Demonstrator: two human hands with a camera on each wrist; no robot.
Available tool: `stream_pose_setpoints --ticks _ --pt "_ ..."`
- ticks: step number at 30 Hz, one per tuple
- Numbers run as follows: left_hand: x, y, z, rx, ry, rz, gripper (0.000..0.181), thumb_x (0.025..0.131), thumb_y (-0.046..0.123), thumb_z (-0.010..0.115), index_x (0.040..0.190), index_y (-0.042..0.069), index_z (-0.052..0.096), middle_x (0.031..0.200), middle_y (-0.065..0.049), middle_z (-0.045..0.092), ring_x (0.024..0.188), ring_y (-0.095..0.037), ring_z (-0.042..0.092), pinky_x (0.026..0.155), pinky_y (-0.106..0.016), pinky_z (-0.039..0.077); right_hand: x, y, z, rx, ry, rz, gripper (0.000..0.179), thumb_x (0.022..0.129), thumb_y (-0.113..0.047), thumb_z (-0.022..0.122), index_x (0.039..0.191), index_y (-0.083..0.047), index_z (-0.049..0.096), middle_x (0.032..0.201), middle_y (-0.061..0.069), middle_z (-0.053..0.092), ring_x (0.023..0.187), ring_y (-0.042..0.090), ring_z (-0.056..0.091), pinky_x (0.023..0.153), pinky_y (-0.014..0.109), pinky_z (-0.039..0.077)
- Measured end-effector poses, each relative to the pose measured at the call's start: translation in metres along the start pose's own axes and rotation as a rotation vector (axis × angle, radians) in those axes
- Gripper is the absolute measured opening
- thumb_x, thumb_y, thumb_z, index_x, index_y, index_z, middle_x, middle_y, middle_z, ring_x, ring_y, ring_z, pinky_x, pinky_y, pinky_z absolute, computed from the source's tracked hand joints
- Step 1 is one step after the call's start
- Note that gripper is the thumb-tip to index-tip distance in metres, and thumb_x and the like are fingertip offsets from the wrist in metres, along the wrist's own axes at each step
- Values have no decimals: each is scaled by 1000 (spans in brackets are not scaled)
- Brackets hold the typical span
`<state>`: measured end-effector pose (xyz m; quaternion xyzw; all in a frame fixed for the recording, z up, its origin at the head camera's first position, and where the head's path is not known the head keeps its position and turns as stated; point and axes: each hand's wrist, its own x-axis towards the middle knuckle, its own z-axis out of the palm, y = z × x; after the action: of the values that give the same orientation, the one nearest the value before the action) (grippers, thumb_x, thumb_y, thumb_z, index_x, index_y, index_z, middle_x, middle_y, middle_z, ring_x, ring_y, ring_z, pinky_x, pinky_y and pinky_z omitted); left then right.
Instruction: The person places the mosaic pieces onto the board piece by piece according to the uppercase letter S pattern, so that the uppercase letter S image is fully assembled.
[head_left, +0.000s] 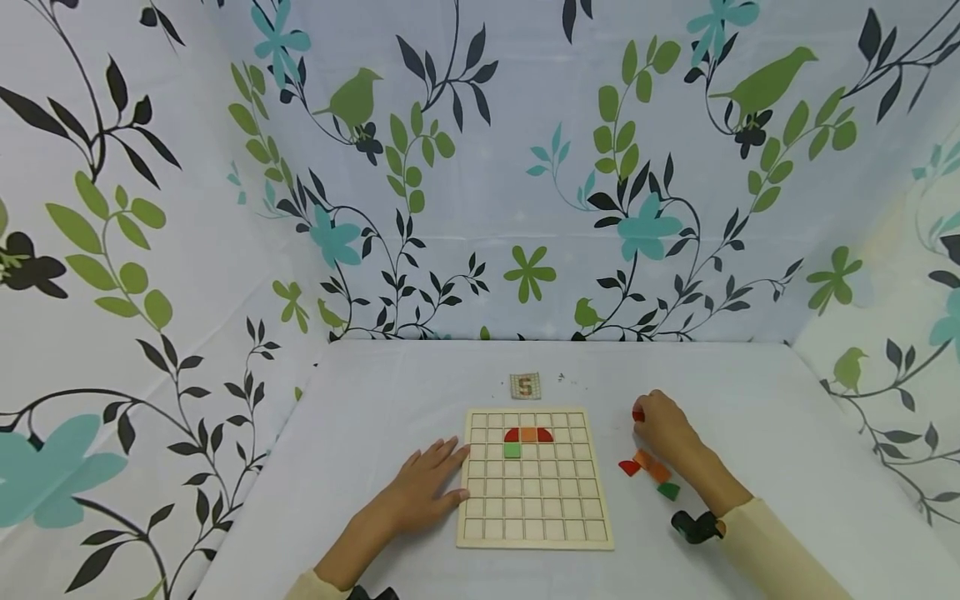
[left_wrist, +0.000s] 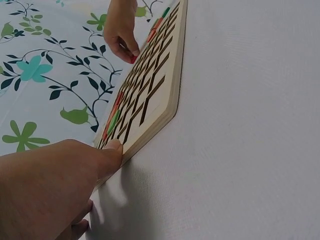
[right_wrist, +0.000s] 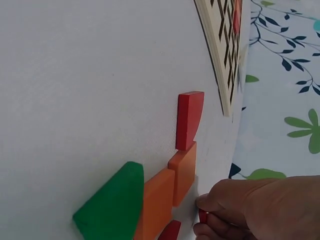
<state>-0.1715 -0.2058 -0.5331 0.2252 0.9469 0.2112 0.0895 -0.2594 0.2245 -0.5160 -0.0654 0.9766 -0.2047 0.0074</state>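
A wooden grid board (head_left: pixel 536 508) lies flat on the table. Near its top are two red rounded pieces (head_left: pixel 512 435) with an orange square (head_left: pixel 528 434) between them, and a light green square (head_left: pixel 512 450) just below the left one. My left hand (head_left: pixel 427 490) rests at the board's left edge, fingers spread, thumb touching the rim. Right of the board, my right hand (head_left: pixel 663 427) pinches a small red piece (right_wrist: pixel 202 216) between thumb and fingers, which partly hide it. Beside that hand lie a loose red piece (right_wrist: pixel 189 120), orange pieces (right_wrist: pixel 159 202) and a dark green piece (right_wrist: pixel 112 210).
A small card (head_left: pixel 525 386) with a figure on it lies beyond the board's top edge. Another red piece (right_wrist: pixel 170 231) shows partly at the bottom of the right wrist view. A patterned cloth (head_left: pixel 480 208) hangs behind the white table (head_left: pixel 360 400).
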Motion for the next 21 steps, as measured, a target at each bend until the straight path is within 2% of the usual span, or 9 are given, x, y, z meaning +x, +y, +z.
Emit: stream_pose_setpoints --ticks 12,17,21 --pt "1 0 -3 9 -6 -7 72 107 53 55 166 17 35 173 -14 28 160 -42 23 126 -69 19 25 -13 10 89 -40 26 24 93 -2 74 114 7 71 104 17 63 93 30 58 92 49 59" --pt "1 1 -1 9 -2 -12 72 107 54 55 166 18 35 173 -14 28 160 -41 23 126 -69 19 26 -23 11 144 -38 -35 22 93 -3 74 113 7 72 102 16 64 92 29 58 91 48 58" --pt "0 1 -1 22 2 -19 73 106 55 55 166 18 36 173 -13 29 160 -41 24 126 -69 19 21 -41 10 193 -35 -90 21 94 -4 73 113 6 72 102 15 64 92 28 57 88 47 55"
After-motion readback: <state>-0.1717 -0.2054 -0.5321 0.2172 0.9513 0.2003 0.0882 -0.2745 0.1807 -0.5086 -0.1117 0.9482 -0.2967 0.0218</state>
